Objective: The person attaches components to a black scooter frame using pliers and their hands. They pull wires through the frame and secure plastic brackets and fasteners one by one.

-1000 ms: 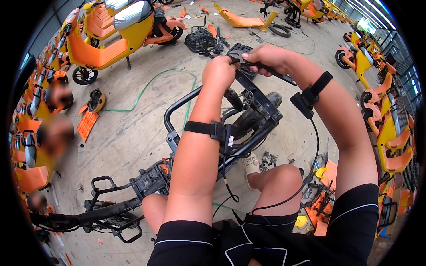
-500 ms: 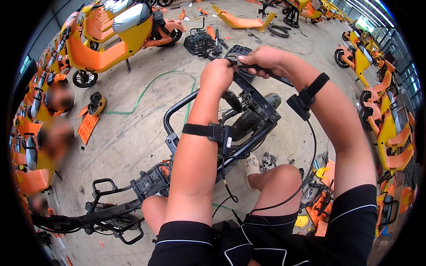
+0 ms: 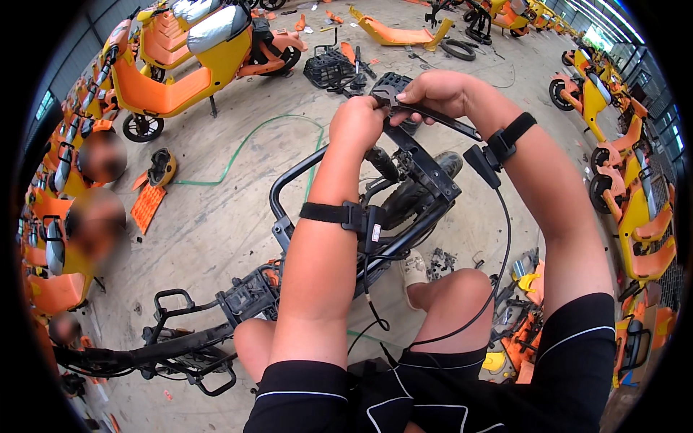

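My right hand [image 3: 439, 94] is closed around a dark adjustable wrench [image 3: 449, 123], its thumb near the head and the handle slanting down toward my right wrist. Beside the wrench's jaw, my left hand [image 3: 356, 121] is closed, its fingertips pinched together. Whatever those fingers grip is hidden by the hand. Both hands are over the far end of a stripped black scooter frame [image 3: 426, 173], which lies on its side before me. Its wheel [image 3: 404, 204] shows beneath the tubes.
A black basket [image 3: 329, 69] lies beyond my hands. At left are a helmet [image 3: 162, 167], an orange panel [image 3: 149, 208] and a green strap [image 3: 249, 137]. Yellow-orange scooters [image 3: 173, 79] line both sides. Loose parts [image 3: 516, 339] are piled right of my knee.
The wrench has turned a little, so its jaw and handle show more plainly. My right hand has shifted slightly up and right; the left stays beside the jaw.
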`<state>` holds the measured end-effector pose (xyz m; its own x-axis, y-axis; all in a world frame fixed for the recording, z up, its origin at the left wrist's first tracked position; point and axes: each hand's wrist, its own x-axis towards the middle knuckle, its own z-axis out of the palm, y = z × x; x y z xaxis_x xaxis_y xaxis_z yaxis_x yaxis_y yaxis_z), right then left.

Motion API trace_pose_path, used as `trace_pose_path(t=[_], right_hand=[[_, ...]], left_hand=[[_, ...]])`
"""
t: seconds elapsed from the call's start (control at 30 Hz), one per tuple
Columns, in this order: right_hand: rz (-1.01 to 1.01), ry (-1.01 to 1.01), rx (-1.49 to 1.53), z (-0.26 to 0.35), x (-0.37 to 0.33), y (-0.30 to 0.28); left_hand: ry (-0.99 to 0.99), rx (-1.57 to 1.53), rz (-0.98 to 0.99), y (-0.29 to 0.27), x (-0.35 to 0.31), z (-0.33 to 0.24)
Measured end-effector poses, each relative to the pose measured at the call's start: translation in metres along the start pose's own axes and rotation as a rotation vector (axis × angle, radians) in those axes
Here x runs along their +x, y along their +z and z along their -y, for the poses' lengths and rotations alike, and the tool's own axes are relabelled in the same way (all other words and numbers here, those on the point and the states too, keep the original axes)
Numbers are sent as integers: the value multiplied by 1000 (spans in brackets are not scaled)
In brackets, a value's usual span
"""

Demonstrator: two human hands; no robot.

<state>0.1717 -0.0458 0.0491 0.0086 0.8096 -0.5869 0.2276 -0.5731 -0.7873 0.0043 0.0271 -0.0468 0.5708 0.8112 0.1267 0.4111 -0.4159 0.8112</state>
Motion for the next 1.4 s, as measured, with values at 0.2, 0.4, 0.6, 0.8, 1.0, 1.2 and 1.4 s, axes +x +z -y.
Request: trace_pose_path(t=[0.2, 0.4, 0.6, 0.8, 1.0, 1.2, 1.4], right_hand=[[80, 24, -94, -2, 11, -22], [71, 1, -128, -5, 8, -23], [183, -39, -106, -4, 6, -27], [102, -20, -143, -7, 10, -27], [44, -24, -189, -5, 6, -22], [-94, -106, -306, -8, 0, -7], [-93, -123, -292, -10, 0, -7]], left_hand=[[57, -63, -21, 1, -3, -2], [36, -47, 6, -1, -5, -6], [41, -103, 31, -1, -4, -3], [22, -109, 32, 1, -2, -3], [31, -125, 25, 1, -3, -3], [29, -90, 25, -1, -3, -3], [21, -130, 23, 1, -3, -4]])
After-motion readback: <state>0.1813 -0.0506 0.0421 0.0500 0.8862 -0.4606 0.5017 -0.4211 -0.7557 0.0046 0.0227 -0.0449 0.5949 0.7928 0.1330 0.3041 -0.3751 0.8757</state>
